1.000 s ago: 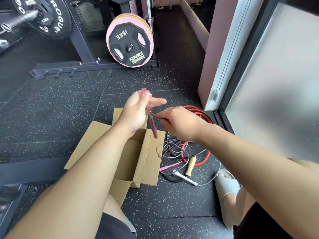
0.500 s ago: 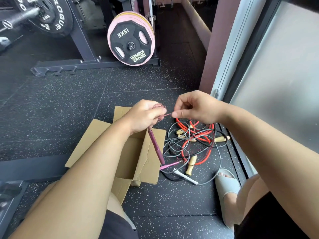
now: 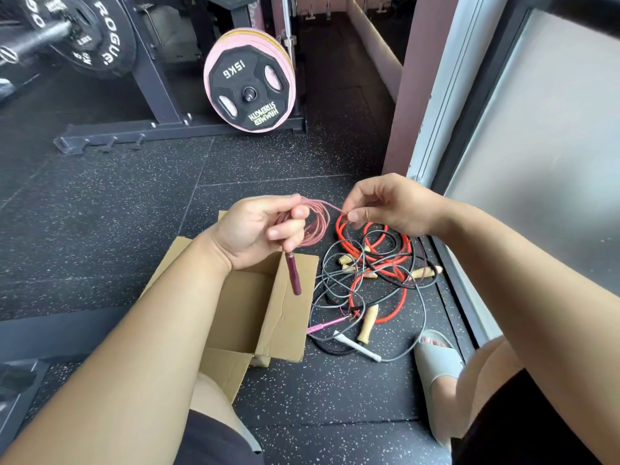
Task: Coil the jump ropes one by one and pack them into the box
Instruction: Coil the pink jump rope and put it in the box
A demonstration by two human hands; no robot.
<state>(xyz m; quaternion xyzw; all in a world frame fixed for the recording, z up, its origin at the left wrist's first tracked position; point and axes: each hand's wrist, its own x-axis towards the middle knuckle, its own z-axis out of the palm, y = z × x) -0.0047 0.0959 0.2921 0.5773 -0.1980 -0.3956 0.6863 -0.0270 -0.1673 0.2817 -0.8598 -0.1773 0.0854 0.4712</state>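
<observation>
On the black speckled rubber floor (image 3: 100, 229) an open brown cardboard box (image 3: 288, 317) sits with its flaps spread, and just beside it lies a loose tangle of red, grey and black jump ropes (image 3: 372, 273) with wooden handles. Above the box the left hand (image 3: 255, 229) has its fingers curled round a thin pink jump rope (image 3: 318, 226) gathered in loops, while the right hand (image 3: 385, 206) pinches its free strand between thumb and forefinger. The rope's dark maroon handle (image 3: 293, 273) hangs below the left fist, over a box flap.
</observation>
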